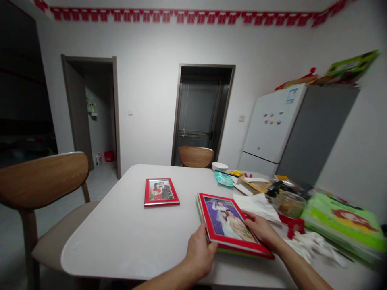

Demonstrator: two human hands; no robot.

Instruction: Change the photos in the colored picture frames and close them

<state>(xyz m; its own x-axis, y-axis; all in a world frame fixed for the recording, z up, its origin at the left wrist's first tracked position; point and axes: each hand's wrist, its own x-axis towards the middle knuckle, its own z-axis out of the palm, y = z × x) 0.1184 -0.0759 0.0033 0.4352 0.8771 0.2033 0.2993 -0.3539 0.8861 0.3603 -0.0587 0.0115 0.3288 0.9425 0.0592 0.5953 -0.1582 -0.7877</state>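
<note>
A red photo frame (231, 225) with a wedding picture lies face up near the table's front edge. Under it show white and green edges, seemingly of more frames stacked below. My left hand (199, 249) grips the near left side, its thumb on the red border. On the right side, my right hand (261, 229) holds the same frame, with fingers resting over its edge. A smaller red photo frame (161, 192), showing two people, lies flat farther off to the left, apart from both hands.
White table (121, 241) below. To the right lie white paper (256, 205), a clear plastic container (290, 203), crumpled white gloves or cloth (317, 245) and a green package (341, 225). A bowl (219, 166) and a teal packet (224, 178) stand farther back. Wooden chair (45, 173) at left.
</note>
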